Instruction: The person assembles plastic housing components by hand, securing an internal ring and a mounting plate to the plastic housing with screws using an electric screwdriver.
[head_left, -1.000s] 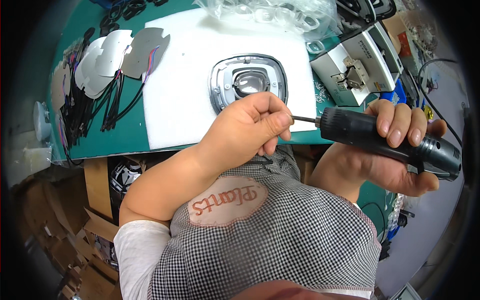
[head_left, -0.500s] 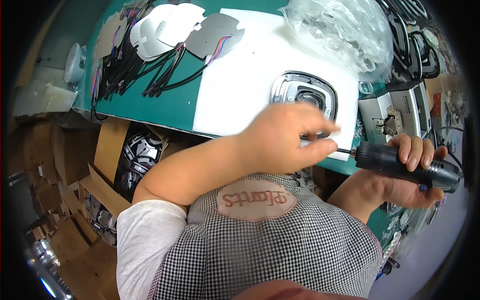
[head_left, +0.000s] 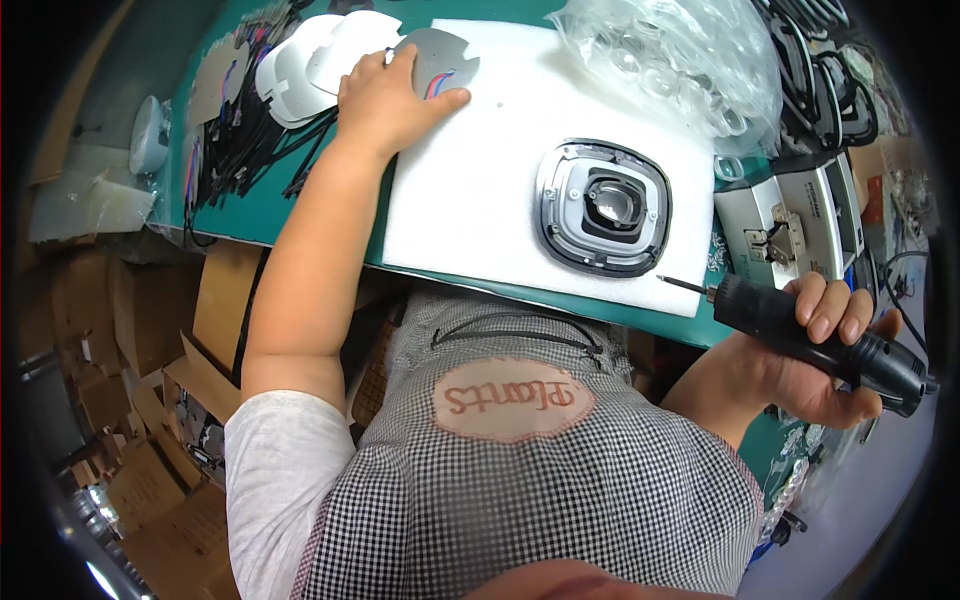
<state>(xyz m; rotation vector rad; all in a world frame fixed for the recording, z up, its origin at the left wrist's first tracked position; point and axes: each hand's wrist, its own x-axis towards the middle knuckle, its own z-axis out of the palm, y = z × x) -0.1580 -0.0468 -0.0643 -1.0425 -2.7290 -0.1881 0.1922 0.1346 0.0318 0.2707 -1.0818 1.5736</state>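
My left hand (head_left: 385, 100) reaches far left and rests on a grey metal plate with coloured wires (head_left: 440, 62), at the edge of a stack of similar plates (head_left: 310, 55). Whether the fingers grip the plate, I cannot tell. My right hand (head_left: 830, 350) is closed around a black electric screwdriver (head_left: 800, 330), held off the table's near right edge with its bit pointing left. A rounded-square grey lamp housing with a lens in its middle (head_left: 603, 207) lies on a white foam pad (head_left: 490, 160), apart from both hands.
A clear bag of lenses (head_left: 670, 60) sits at the back right. A grey box-shaped device (head_left: 790, 225) stands to the right on the green table (head_left: 250, 215). Black cables (head_left: 240, 150) lie at the left. Cardboard boxes (head_left: 150, 330) are stacked below the table.
My left hand has left the lamp housing and swung out to the left, onto the grey wired plate. The screwdriver stays in my right hand, off the housing.
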